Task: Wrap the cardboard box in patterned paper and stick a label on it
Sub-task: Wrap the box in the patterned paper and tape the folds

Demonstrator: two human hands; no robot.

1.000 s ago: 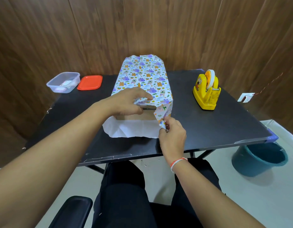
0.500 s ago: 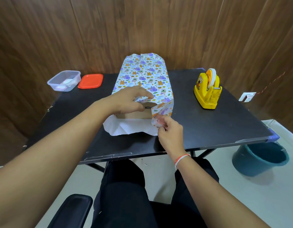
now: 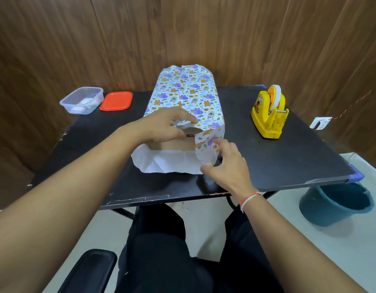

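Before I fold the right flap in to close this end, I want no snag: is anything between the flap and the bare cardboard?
Nothing visible. The right hand holds the flap beside the bare cardboard; the left hand pins the top paper above it, clear of the flap's path.

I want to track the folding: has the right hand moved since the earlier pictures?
Yes. The right hand slid right along the box end, toward the tape dispenser.
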